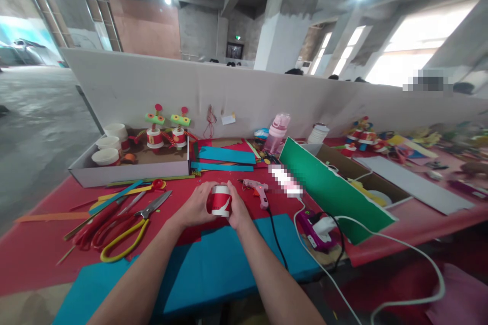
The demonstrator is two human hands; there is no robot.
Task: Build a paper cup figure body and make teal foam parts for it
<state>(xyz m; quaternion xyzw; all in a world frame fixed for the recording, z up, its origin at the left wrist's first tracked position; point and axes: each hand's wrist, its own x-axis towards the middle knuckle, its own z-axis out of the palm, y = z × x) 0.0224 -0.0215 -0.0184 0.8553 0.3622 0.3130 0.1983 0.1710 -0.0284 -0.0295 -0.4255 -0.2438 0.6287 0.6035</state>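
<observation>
A small white paper cup with a red band is held between my two hands above the red-covered table. My left hand wraps its left side, and my right hand presses against its right side. Just right of my right hand lies a pink glue gun with a black cord. Scissors with yellow and red handles rest to the left of my left hand. Blue paper sheets lie under my forearms.
An open box at the back left holds white cups and two cup figures. A green board leans on another box at right. A purple power strip with white cables sits at the front right. A pink bottle stands behind.
</observation>
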